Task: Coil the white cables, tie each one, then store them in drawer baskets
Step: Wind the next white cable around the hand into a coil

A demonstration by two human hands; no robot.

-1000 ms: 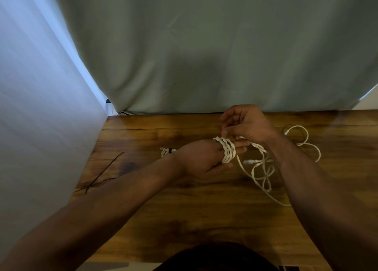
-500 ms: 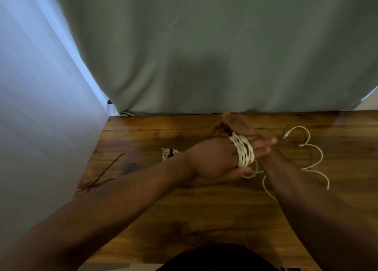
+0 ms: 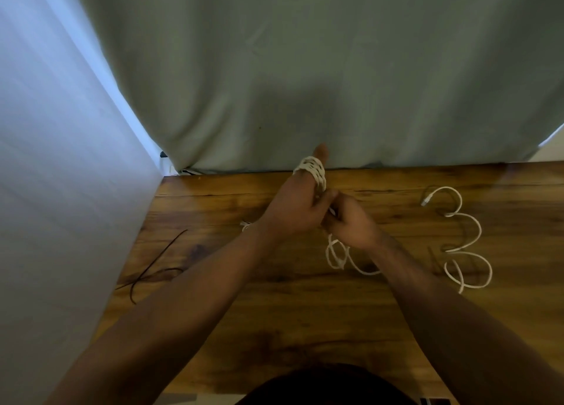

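Wood-grained bench (image 3: 274,313) is lying before a grey-green curtain (image 3: 305,68), a white sheet (image 3: 61,160) hanging at left. The left hand (image 3: 293,209) is wearing coils of white cable (image 3: 312,169) round its fingers; the right hand (image 3: 351,224) is pinching the strand beside it. Loose loops are trailing rightward. Black ties (image 3: 152,270) are lying left. No writing is legible.

wooden table (image 3: 290,313) | loose white cable (image 3: 467,246) | thin black strands, perhaps ties (image 3: 152,270)

Wooden table (image 3: 305,313) fills the 6 o'clock half, dark grain, glossy patches. Grey-green curtain (image 3: 305,68) hangs behind it from 10 to 2 o'clock, reaching the table's far edge. Pale white-blue drape (image 3: 55,160) runs down the 9 o'clock side, brighter along its edge.
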